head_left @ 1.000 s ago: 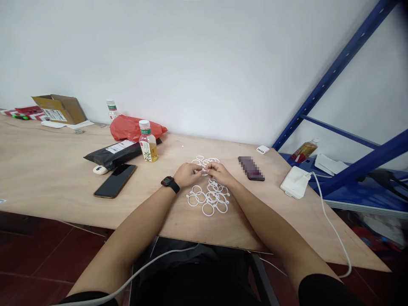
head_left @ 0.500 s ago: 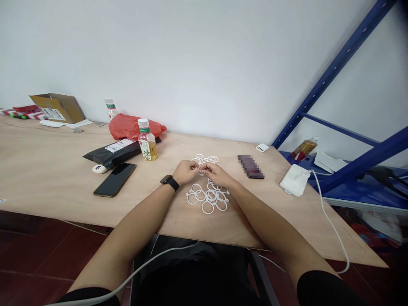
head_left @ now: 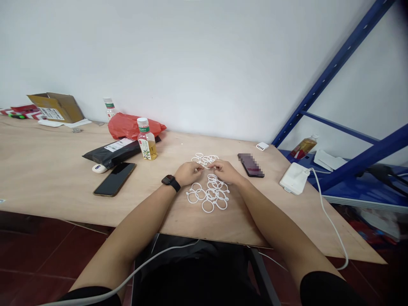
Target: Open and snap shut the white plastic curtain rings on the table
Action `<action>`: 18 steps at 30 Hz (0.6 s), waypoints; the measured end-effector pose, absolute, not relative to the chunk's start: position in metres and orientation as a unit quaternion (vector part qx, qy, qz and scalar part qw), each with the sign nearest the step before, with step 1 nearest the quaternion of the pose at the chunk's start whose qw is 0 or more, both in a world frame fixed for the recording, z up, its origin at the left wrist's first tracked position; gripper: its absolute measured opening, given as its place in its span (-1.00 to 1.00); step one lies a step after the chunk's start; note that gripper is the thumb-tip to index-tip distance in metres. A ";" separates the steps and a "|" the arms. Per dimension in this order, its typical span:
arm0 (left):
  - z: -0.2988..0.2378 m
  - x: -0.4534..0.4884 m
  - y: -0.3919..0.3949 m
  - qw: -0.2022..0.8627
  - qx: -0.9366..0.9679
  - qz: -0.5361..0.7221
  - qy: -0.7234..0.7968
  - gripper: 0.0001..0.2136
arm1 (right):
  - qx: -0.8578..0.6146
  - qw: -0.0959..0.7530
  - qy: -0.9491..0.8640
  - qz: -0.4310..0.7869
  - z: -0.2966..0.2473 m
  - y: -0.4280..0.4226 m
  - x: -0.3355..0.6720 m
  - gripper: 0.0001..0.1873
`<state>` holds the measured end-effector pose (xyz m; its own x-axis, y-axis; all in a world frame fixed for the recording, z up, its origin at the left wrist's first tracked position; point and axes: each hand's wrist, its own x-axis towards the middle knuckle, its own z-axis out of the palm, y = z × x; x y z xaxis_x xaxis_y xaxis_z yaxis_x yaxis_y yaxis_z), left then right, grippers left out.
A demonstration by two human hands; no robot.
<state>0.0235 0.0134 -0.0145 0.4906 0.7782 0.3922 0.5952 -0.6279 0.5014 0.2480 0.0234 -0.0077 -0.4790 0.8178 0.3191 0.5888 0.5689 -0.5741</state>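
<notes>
White plastic curtain rings with small eyelets lie in two groups on the wooden table. The near group point(head_left: 208, 206) spreads out loosely in front of me, and the far group point(head_left: 199, 156) lies just beyond my fingertips. My left hand point(head_left: 188, 173), with a black watch on its wrist, has its thumb and fingers pinched together at the near edge of the far group. Opposite it, my right hand point(head_left: 227, 171) is also pinched. A white ring point(head_left: 206, 167) shows between the two sets of fingertips, partly hidden by them.
To the left are a phone point(head_left: 115, 180), a white earbud-like case point(head_left: 99, 168), a black parcel point(head_left: 110, 154), a tea bottle point(head_left: 147, 142) and a red bag point(head_left: 124, 126). On the right lie another phone point(head_left: 250, 165), a white power bank with cable point(head_left: 293, 178) and a blue rack point(head_left: 334, 63).
My hands, whose fingertips met before, have moved apart, the right one shifting rightward. More of the near group now shows beneath them, and a ring is visible between the fingertips.
</notes>
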 end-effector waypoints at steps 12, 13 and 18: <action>-0.017 0.033 0.009 0.169 0.883 0.284 0.334 -0.73 | -0.426 0.278 -0.812 0.288 -0.012 0.003 0.255 -0.84; -0.016 0.033 0.009 0.170 0.881 0.289 0.334 -0.74 | -0.429 0.295 -0.795 0.311 -0.014 0.003 0.252 -0.81; -0.011 0.034 0.007 0.169 0.863 0.319 0.353 -0.79 | -0.417 0.365 -0.724 0.411 -0.020 0.001 0.240 -0.73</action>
<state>0.0335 0.0067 -0.0114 0.5471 0.7173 0.4315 0.5010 -0.6936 0.5177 0.2400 0.0008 -0.0196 -0.3859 0.9035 0.1866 0.3025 0.3150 -0.8996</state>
